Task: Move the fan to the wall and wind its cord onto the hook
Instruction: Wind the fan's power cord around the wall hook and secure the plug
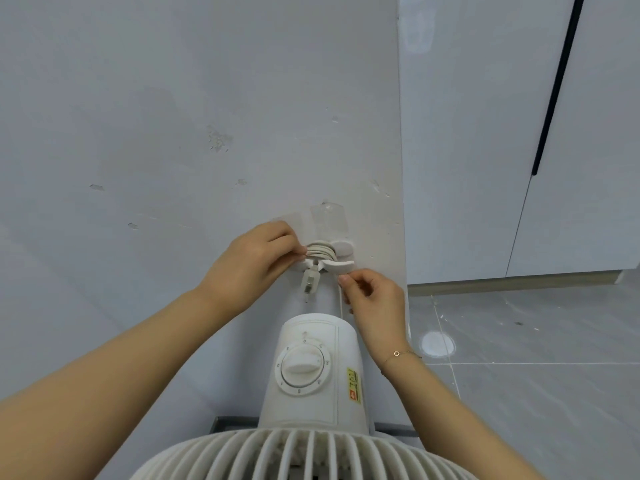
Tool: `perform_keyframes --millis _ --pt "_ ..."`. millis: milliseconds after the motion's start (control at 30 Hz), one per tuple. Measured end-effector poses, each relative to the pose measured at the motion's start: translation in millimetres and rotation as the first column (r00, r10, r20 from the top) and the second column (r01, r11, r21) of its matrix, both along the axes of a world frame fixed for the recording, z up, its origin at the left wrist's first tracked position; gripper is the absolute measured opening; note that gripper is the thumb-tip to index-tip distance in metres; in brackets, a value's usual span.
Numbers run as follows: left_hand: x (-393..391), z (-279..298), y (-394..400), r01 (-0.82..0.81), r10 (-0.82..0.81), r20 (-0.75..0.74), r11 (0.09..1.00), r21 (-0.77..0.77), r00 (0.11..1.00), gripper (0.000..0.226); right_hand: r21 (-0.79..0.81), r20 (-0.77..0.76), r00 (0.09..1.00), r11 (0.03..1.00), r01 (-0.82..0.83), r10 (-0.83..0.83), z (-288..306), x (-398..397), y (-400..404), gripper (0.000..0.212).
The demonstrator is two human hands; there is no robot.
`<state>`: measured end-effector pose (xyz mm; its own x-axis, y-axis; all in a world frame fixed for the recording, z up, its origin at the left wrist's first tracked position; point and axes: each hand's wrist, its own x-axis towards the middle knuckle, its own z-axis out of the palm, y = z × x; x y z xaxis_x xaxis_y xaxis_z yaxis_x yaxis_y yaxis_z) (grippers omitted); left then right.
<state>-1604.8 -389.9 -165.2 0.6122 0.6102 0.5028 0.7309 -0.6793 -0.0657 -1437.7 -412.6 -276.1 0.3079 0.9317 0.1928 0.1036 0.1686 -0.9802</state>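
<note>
Fan (313, 386) grille at 6 o'clock, cropped; yellow label illegible. Cord (320, 250) coiled on hook (337, 263) at 12. My left hand (254, 263) pinches the coils; right hand (375, 303) probably pinches the hanging cord, fingers curled.

The white fan (311, 382) stands against the wall (138, 133), its cord (320, 251) coiled round the hook (337, 258) at twelve o'clock from its dial. The left hand (254, 265) pinches the coils at nine o'clock of the hook. The right hand (375, 299), at five o'clock, pinches the strand hanging down.
</note>
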Motion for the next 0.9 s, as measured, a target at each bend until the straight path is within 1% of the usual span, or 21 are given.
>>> perform_keyframes --millis 100,200,267,433,533,567,633,667,800,900 --pt "-1 -2 -1 -0.041 0.046 0.063 0.996 -0.08 0.997 0.015 -0.047 0.007 1.0 0.999 0.021 -0.021 2 -5 -1 0.031" --pt "2 -1 -1 -0.056 0.076 0.135 0.988 -0.141 0.988 0.011 -0.092 -0.085 0.996 0.996 0.018 -0.026 2 -7 3 0.039" --pt "4 0 -1 -0.072 0.098 0.155 0.983 -0.167 0.983 0.009 -0.086 -0.095 0.995 0.996 0.021 -0.029 1 -10 5 0.042" --pt "6 8 -3 -0.083 0.09 0.046 0.986 -0.148 0.995 0.007 -0.051 -0.033 0.997 0.996 0.073 -0.075 -3 -17 6 0.047" --pt "9 11 -3 -0.106 0.114 0.039 0.982 -0.158 0.993 0.008 -0.023 0.028 0.988 0.988 0.155 -0.154 2 -19 6 0.044" --pt "10 12 -3 -0.112 0.121 0.041 0.98 -0.167 0.992 0.008 -0.01 0.018 0.979 0.979 0.205 -0.204 4 -18 6 0.044" --pt "11 13 -3 -0.118 0.128 0.042 0.974 -0.192 0.991 0.008 0.019 -0.049 0.953 0.953 0.301 -0.3 4 -14 8 0.046" --pt "10 15 -2 -0.116 0.127 0.043 0.973 -0.199 0.991 0.008 0.03 -0.067 0.947 0.948 0.316 -0.313 3 -15 9 0.047" --pt "9 17 2 -0.11 0.117 0.024 0.972 -0.207 0.993 0.008 0.027 -0.031 0.982 0.982 0.186 -0.185 0 -26 8 0.041" --pt "9 19 3 -0.106 0.112 0.015 0.967 -0.233 0.994 0.007 0.044 -0.14 0.974 0.982 0.185 -0.178 -1 -25 4 0.037"
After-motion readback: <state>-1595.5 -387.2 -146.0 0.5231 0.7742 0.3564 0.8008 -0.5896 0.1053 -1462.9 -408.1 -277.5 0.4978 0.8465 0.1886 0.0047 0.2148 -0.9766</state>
